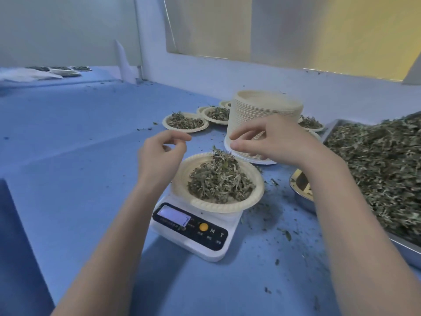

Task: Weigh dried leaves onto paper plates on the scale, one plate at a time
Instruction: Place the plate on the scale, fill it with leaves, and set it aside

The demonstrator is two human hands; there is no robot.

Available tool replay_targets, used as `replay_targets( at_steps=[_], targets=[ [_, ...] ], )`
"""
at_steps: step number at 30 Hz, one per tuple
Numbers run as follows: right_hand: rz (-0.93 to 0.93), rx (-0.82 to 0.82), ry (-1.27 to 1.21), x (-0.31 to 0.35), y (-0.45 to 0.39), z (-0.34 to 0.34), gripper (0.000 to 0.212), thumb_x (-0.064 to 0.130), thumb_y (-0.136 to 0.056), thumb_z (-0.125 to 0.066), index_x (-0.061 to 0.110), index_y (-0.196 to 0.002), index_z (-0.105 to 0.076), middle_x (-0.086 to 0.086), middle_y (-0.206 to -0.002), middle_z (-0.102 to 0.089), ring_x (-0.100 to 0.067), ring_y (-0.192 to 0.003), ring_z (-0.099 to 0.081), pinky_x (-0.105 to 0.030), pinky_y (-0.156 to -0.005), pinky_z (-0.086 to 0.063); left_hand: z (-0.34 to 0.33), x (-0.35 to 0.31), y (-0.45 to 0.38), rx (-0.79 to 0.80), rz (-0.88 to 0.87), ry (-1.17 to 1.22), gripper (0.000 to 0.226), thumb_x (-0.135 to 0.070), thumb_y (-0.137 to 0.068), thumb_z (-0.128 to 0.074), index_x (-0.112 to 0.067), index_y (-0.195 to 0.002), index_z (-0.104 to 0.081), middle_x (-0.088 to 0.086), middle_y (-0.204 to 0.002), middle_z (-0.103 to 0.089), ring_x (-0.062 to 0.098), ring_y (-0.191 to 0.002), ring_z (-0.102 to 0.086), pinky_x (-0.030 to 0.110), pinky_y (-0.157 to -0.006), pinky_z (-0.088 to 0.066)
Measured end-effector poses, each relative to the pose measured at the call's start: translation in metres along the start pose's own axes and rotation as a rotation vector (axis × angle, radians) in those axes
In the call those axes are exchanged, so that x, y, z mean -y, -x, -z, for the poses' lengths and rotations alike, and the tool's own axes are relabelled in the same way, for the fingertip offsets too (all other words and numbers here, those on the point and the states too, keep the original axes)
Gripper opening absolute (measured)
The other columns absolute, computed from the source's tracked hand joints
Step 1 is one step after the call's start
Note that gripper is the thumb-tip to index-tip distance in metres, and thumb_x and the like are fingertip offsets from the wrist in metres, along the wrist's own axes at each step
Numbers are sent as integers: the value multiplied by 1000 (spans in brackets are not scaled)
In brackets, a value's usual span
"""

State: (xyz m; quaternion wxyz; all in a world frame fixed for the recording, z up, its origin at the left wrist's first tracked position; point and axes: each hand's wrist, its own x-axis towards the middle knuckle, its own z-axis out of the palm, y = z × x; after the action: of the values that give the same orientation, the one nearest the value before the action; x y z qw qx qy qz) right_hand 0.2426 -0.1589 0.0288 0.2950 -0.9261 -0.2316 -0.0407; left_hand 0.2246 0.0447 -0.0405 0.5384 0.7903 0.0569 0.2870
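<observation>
Head view: scale (193, 226) readout blurred; left hand (159, 156) grip loosely curled, empty, right hand (271, 140) grip unclear

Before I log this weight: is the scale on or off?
On. The scale's display is lit pale blue under the loaded plate; the digits are too blurred to read.

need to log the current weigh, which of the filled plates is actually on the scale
The plate nearest the camera, between both hands, sits on the white scale. The other filled plates rest on the blue table behind.
</observation>
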Motion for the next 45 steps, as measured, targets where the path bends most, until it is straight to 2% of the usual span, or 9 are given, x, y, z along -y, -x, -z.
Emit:
replay_targets(
  at_steps=[6, 18, 21, 25, 29, 31, 35, 39, 45],
  targets=[
    [-19, 47, -1, 1, 0, -6, 22, 41, -81, -71, 32, -101, -71, 8, -98, -70, 0, -86, -63, -29, -84, -52, 2, 10, 7, 46, 39, 5, 26, -15, -83, -57, -37, -74, -69, -24, -65, -61, 4, -56, -47, 20, -59, -43],
    [-23, 98, 61, -9, 4, 1, 24, 47, -82, -68, 37, -104, -69, 14, -98, -68, 5, -82, -62, -6, -57, -45, 3, 14, 9, 73, 42, -8, 27, -13, -82, -58, -36, -72, -69, -16, -69, -63, 7, -61, -51, 4, -50, -38],
    [0, 83, 27, -3, 4, -3, 28, 53, -80, -66, 40, -104, -68, 14, -98, -68, 6, -81, -62, -13, -68, -47, 3, 16, 8, 74, 44, -23, 27, -14, -81, -59, -37, -71, -69, -17, -68, -63, 8, -63, -52, 6, -52, -38],
    [48, 110, 99, 9, -1, -23, 33, 64, -75, -62, 47, -103, -64, 16, -94, -64, 8, -82, -54, -12, -64, -34, 2, 16, 9, 69, 49, -44, 26, -16, -81, -59, -38, -71, -69, -17, -68, -63, 13, -70, -57, 18, -62, -45],
    [82, 83, 217, 12, -7, -36, 9, 36, -82, -71, 34, -91, -73, 9, -87, -68, -3, -73, -61, -15, -63, -42, 2, 17, 9, 59, 38, -52, 26, -16, -81, -59, -37, -71, -69, -15, -69, -63, 12, -69, -55, 21, -63, -44],
    [81, 23, 130, 12, -6, -34, 3, 27, -84, -70, 29, -85, -73, 12, -80, -69, -4, -59, -65, -14, -63, -50, 1, 17, 9, 59, 35, -45, 26, -16, -81, -58, -38, -71, -69, -17, -67, -63, 9, -66, -54, 24, -65, -46],
    [104, -216, -113, 12, -4, -24, 4, 25, -85, -70, 28, -83, -72, 15, -73, -68, -1, -50, -64, -5, -56, -45, 1, 18, 9, 60, 15, -29, 27, -16, -82, -58, -38, -71, -69, -23, -63, -61, 5, -59, -49, 22, -63, -45],
    [58, -335, -326, 8, -2, -15, 4, 23, -85, -70, 26, -85, -71, 7, -78, -69, -6, -54, -66, -20, -65, -56, 1, 19, 8, 52, 5, -25, 28, -16, -82, -58, -39, -71, -68, -21, -64, -61, 3, -58, -48, 17, -61, -44],
    [5, -310, -359, -2, -3, -15, 6, 20, -84, -71, 26, -84, -72, -1, -78, -72, -10, -56, -67, -35, -72, -59, 1, 19, 7, 55, 2, -21, 28, -15, -82, -57, -39, -71, -68, -21, -67, -61, 3, -59, -48, 6, -52, -39]
  ],
)
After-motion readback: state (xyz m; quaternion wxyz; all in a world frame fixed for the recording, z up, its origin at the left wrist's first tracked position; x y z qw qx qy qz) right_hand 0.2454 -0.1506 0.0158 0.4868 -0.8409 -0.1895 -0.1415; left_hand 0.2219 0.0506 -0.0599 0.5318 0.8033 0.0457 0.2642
